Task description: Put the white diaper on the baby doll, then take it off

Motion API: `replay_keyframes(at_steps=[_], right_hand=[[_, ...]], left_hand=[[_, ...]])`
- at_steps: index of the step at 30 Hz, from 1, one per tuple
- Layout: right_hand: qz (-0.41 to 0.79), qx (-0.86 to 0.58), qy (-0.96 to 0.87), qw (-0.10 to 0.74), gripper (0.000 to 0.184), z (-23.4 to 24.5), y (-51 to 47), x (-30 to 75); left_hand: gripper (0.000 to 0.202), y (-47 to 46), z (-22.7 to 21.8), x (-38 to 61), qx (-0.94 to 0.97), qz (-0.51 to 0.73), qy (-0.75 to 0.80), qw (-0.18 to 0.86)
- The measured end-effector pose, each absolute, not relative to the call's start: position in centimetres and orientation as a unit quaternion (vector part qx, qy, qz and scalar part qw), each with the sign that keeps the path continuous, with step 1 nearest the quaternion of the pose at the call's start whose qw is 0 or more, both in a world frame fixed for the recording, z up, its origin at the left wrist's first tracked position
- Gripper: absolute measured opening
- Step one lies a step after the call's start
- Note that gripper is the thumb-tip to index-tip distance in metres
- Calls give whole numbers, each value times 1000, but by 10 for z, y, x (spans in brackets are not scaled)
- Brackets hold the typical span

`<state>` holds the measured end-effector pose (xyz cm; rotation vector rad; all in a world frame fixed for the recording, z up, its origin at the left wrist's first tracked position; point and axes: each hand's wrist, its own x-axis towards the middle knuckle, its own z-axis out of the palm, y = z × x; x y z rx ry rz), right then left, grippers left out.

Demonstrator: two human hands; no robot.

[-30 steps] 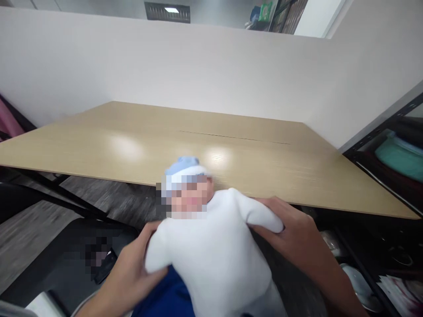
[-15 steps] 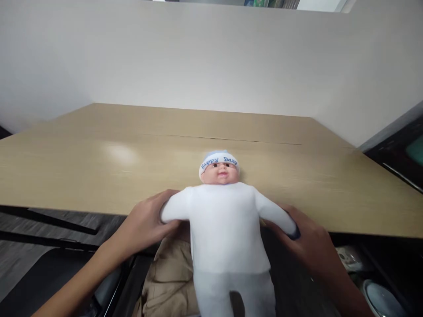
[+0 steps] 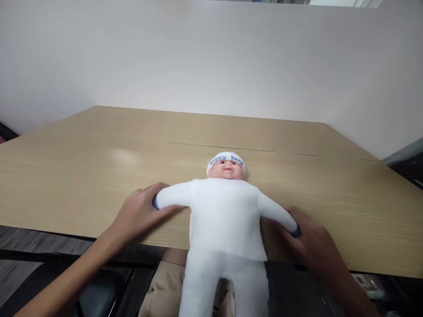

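A baby doll (image 3: 228, 215) in a white long-sleeved top and white trousers faces up in front of me. Its white cap (image 3: 226, 157) carries blue "Happy Baby" lettering. My left hand (image 3: 140, 213) is closed round the doll's sleeve end at the left, where a blue cuff shows. Round the other sleeve end, also blue at the cuff, my right hand (image 3: 309, 235) is closed. The doll's head and upper body are over the wooden table (image 3: 99, 185), while its legs extend past the near edge, their lower ends out of frame.
A pale wall (image 3: 211, 61) rises behind the table. Below the near edge are my beige trousers (image 3: 161, 293) and a dark chair (image 3: 95, 295) at the left. Part of a dark object (image 3: 410, 165) shows at the right edge.
Both hands have carried the doll forward, farther over the table. Its arms are spread a little wider and more of its legs shows. The view has tilted down slightly.
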<state>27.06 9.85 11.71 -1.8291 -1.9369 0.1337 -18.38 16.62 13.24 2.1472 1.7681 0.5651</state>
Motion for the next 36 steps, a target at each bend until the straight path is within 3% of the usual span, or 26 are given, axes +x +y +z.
replay_keyframes(at_steps=[9, 15, 24, 32, 36], right_hand=[[36, -655, -721, 223, 51, 121, 209, 268], [-25, -663, -714, 224, 51, 109, 280, 266], [-25, -677, -695, 239, 51, 107, 359, 271], [-47, -624, -720, 299, 54, 98, 371, 286], [-64, -603, -734, 306, 58, 94, 370, 290]], left_hand=[[75, 265, 127, -173, 749, 195, 620, 129], [78, 324, 121, -162, 729, 219, 638, 119], [82, 406, 114, -155, 742, 218, 628, 84], [75, 427, 94, -166, 774, 332, 537, 61], [67, 431, 89, -167, 787, 333, 519, 21]])
